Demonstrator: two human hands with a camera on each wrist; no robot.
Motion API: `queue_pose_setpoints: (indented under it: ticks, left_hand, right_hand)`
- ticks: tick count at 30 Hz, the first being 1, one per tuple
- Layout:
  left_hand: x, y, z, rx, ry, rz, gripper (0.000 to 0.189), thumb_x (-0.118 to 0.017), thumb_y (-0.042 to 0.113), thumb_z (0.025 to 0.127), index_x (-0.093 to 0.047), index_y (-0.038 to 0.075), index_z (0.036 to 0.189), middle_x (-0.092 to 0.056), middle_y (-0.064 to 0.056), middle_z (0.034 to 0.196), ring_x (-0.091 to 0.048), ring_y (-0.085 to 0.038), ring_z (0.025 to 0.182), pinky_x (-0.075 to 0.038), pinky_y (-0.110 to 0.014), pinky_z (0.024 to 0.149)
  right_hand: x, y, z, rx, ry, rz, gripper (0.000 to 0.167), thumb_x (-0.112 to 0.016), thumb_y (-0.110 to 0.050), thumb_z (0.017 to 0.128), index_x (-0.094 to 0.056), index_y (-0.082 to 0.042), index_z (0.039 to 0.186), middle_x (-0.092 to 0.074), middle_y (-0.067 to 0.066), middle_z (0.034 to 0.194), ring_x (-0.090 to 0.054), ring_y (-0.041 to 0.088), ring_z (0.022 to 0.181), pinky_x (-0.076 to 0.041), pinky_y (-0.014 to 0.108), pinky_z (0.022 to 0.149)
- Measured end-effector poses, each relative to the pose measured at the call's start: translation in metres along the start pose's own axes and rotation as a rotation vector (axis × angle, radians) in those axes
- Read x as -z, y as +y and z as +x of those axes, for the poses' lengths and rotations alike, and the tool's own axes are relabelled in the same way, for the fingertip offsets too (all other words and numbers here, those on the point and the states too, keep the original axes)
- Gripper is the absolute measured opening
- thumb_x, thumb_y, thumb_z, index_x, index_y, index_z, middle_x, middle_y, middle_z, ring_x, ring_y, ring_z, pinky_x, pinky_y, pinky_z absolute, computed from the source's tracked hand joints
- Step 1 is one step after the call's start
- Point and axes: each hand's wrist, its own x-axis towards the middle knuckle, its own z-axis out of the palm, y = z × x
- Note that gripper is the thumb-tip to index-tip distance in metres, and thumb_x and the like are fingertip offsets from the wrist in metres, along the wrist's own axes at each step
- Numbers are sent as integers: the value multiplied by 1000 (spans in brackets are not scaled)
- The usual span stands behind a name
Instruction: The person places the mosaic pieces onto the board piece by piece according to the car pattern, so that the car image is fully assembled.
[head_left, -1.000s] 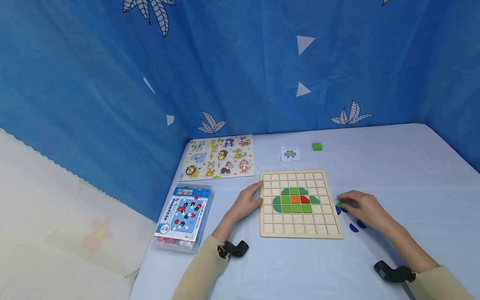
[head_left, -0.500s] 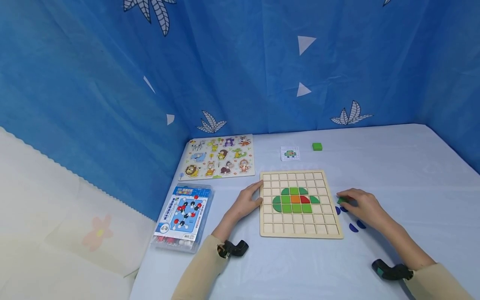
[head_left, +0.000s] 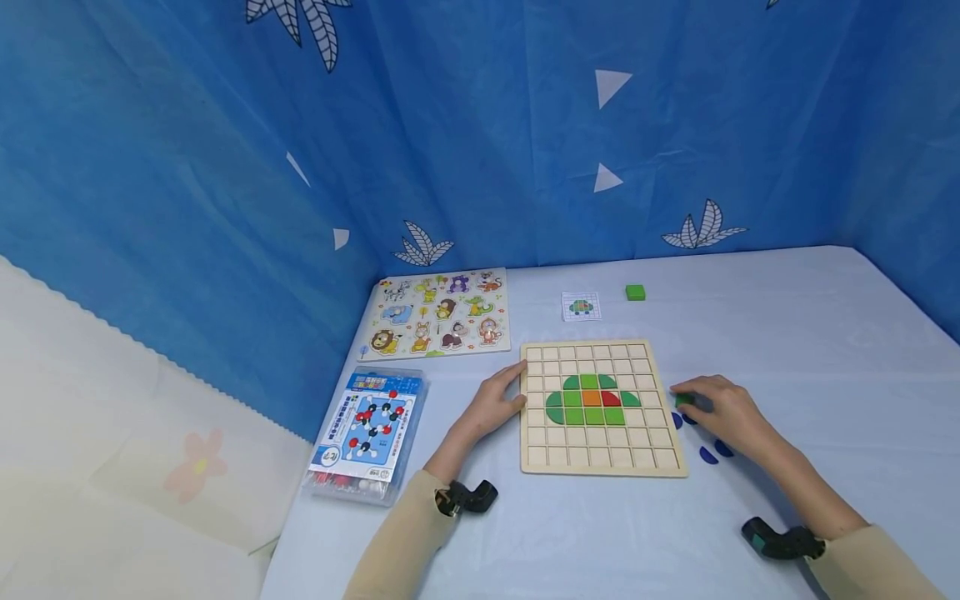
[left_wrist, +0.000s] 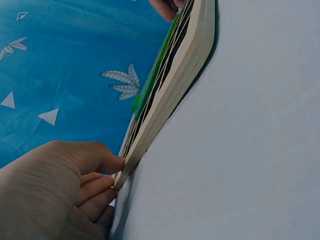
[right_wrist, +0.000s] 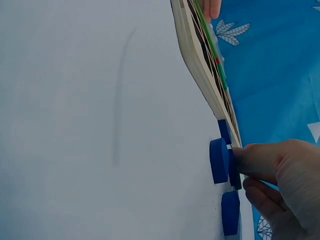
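A square wooden grid board (head_left: 547, 458) lies on the table, its middle cells filled with light green, dark green, orange and red pieces. My left hand (head_left: 491, 407) rests against its left edge, thumb and fingertips touching the rim (left_wrist: 131, 162). Just off the board's right side, my right hand (head_left: 723, 410) pinches a small green block (head_left: 684, 400) between thumb and fingers. In the right wrist view that block is hidden behind the fingers. Several dark blue half-round pieces (head_left: 708, 455) lie below and beside the right hand, close to the fingertips in the right wrist view.
Behind the board lie a small pattern card (head_left: 581, 307) and another green block (head_left: 635, 292). An animal puzzle board (head_left: 438, 315) sits at the back left. In front of it is a clear box of molecule parts (head_left: 366, 435). A blue curtain (head_left: 480, 133) hangs behind.
The green block has turned within the right hand's fingers and shows a darker face; that hand has shifted only slightly. The left hand and board stay put.
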Motion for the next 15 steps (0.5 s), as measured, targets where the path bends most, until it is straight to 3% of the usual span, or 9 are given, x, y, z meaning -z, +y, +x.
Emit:
queue_pose_setpoints:
  ticks: [10, 15]
  left_hand:
    - [0, 1, 0, 17, 2, 0, 62, -60, 10, 88, -38, 8, 145, -39, -10, 146, -33, -24, 135, -27, -35, 111]
    - [0, 1, 0, 18, 1, 1, 62, -60, 10, 88, -38, 8, 145, -39, -10, 146, -33, -24, 135, -27, -35, 111]
  right_hand:
    - [-2, -1, 0, -21, 25, -8, 33, -78, -2, 73, -68, 1, 104, -64, 22, 103, -54, 43, 102, -46, 60, 82]
    - [-3, 0, -1, -27, 18, 3, 33, -77, -2, 73, -67, 2, 104, -64, 19, 100, -57, 40, 96, -48, 57, 79]
